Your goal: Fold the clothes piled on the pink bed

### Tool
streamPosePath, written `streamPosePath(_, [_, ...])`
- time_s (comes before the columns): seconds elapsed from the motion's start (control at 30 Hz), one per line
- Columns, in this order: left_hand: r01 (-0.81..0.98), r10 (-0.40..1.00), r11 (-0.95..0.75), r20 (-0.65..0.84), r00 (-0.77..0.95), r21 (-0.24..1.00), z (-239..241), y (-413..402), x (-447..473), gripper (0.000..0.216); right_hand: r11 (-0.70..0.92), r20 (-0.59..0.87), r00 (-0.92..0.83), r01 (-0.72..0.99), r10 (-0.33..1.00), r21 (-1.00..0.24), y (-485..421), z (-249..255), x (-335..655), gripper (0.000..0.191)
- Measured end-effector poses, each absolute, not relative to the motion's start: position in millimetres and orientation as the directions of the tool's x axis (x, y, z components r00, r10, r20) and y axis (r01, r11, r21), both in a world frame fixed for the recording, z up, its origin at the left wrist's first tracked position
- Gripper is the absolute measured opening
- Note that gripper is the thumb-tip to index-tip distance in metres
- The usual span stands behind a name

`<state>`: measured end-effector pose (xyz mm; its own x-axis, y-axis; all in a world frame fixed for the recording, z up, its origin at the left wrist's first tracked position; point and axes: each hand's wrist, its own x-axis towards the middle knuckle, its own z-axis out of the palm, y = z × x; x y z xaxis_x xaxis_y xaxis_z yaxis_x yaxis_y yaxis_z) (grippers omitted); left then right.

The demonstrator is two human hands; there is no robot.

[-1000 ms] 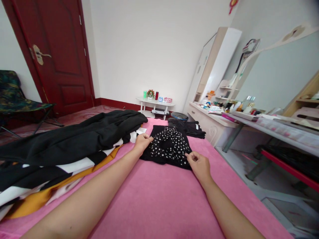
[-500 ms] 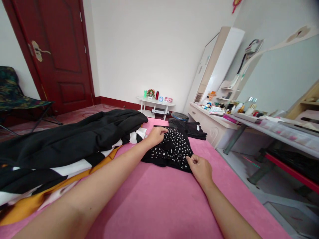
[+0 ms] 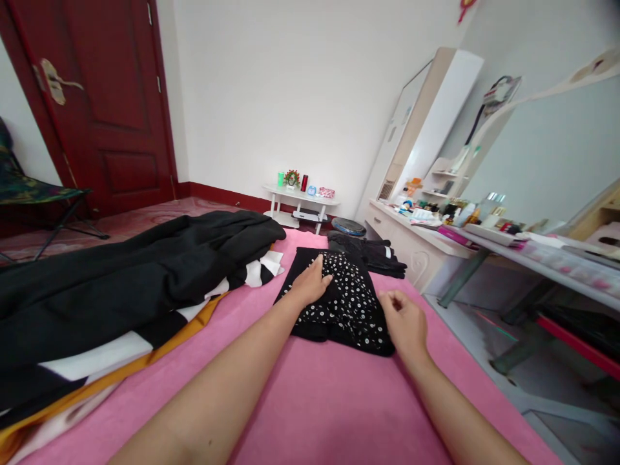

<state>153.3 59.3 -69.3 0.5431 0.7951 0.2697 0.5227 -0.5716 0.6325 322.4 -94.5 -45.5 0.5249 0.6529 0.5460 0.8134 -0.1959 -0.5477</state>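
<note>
The dotted garment [image 3: 343, 300], black with white dots, lies folded on the pink bed [image 3: 314, 400], in the middle of it and a bit toward the far end. The left hand [image 3: 310, 284] rests flat on the left part of the garment, palm down, with the fingers stretched out and close together, and it holds nothing. The right hand [image 3: 407, 323] is at the right edge of the garment, touching the cloth there; its fingers are curled in loosely, and I cannot tell if they pinch the fabric or only lie on it. To the left of the garment lies a big black coat [image 3: 121, 278] on top of a striped cloth [image 3: 121, 349] in black, white and orange. Just behind the garment is a dark pile [image 3: 375, 252] of other folded clothes. To the right of the bed stands a white dresser [image 3: 411, 242] with many small things on it.
</note>
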Motion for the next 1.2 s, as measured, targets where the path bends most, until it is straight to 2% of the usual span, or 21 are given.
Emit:
streamPosePath(0.13, [0.591, 0.796, -0.583, 0.245, 0.554, 0.557, -67.1, 58.1, 155.8, 0.073, 0.075, 0.609, 0.419, 0.781, 0.674, -0.62, -33.1, -23.5, 334.6, 0.018])
streamPosePath(0.23, [0.636, 0.811, -0.569, 0.229, 0.538, 0.521, -69.1, 60.3, 157.6, 0.077, -0.03, 0.495, 0.418, 0.786, 0.762, -0.617, 9.2, -20.0, 334.8, 0.024])
streamPosePath(0.3, [0.658, 0.821, -0.558, 0.223, 0.525, 0.505, -70.0, 61.1, 158.5, 0.079, -0.143, 0.416, 0.427, 0.815, 0.803, -0.562, 26.2, -23.4, 332.3, 0.028])
streamPosePath(0.37, [0.679, 0.832, -0.544, 0.212, 0.513, 0.493, -70.2, 61.1, 159.4, 0.079, -0.175, 0.391, 0.421, 0.831, 0.818, -0.528, 34.2, -29.1, 331.5, 0.026])
streamPosePath(0.43, [0.696, 0.841, -0.531, 0.196, 0.505, 0.483, -69.7, 60.6, 160.3, 0.079, -0.13, 0.43, 0.44, 0.802, 0.789, -0.583, 35.8, -35.8, 334.6, 0.023])
streamPosePath(0.53, [0.714, 0.856, -0.507, 0.182, 0.484, 0.483, -68.8, 59.3, 161.2, 0.081, -0.026, 0.523, 0.568, 0.693, 0.635, -0.72, 32.0, -46.2, 345.3, 0.027])
streamPosePath(0.6, [0.719, 0.863, -0.496, 0.184, 0.47, 0.487, -68.3, 58.2, 161.3, 0.084, 0.004, 0.537, 0.633, 0.645, 0.558, -0.765, 26.8, -53.0, 353.0, 0.028])
streamPosePath(0.67, [0.723, 0.867, -0.491, 0.194, 0.459, 0.486, -68.0, 57.0, 160.9, 0.085, -0.038, 0.512, 0.662, 0.631, 0.548, -0.775, 19.7, -59.1, 358.4, 0.027])
streamPosePath(0.77, [0.73, 0.864, -0.499, 0.208, 0.458, 0.467, -68.3, 55.4, 160.6, 0.079, -0.188, 0.437, 0.696, 0.628, 0.57, -0.755, 7.8, -65.1, 362.2, 0.02])
streamPosePath(0.9, [0.765, 0.876, -0.481, 0.212, 0.433, 0.428, -69.9, 54.0, 162.8, 0.071, -0.39, 0.31, 0.69, 0.659, 0.654, -0.643, -3.1, -60.2, 363.9, 0.014])
streamPosePath(1.0, [0.817, 0.909, -0.416, 0.207, 0.362, 0.399, -69.8, 52.1, 165.7, 0.079, -0.497, 0.22, 0.648, 0.722, 0.729, -0.482, -6.9, -45.4, 359.7, 0.011])
streamPosePath(1.03, [0.835, 0.919, -0.393, 0.2, 0.34, 0.385, -69.2, 51.0, 166.6, 0.08, -0.506, 0.236, 0.63, 0.752, 0.74, -0.423, -8.1, -39.2, 355.7, 0.011])
streamPosePath(1.1, [0.863, 0.931, -0.36, 0.191, 0.31, 0.354, -67.5, 48.2, 168.1, 0.081, -0.438, 0.39, 0.533, 0.844, 0.751, -0.31, -10.7, -27.6, 342.8, 0.026])
streamPosePath(1.17, [0.883, 0.938, -0.338, 0.19, 0.289, 0.327, -65.5, 44.9, 168.9, 0.08, -0.242, 0.6, 0.31, 0.951, 0.737, -0.194, -13.0, -20.3, 325.5, 0.039])
streamPosePath(1.2, [0.89, 0.941, -0.328, 0.193, 0.278, 0.316, -64.6, 43.3, 169.2, 0.08, -0.112, 0.661, 0.174, 0.984, 0.73, -0.136, -13.5, -19.3, 316.9, 0.04])
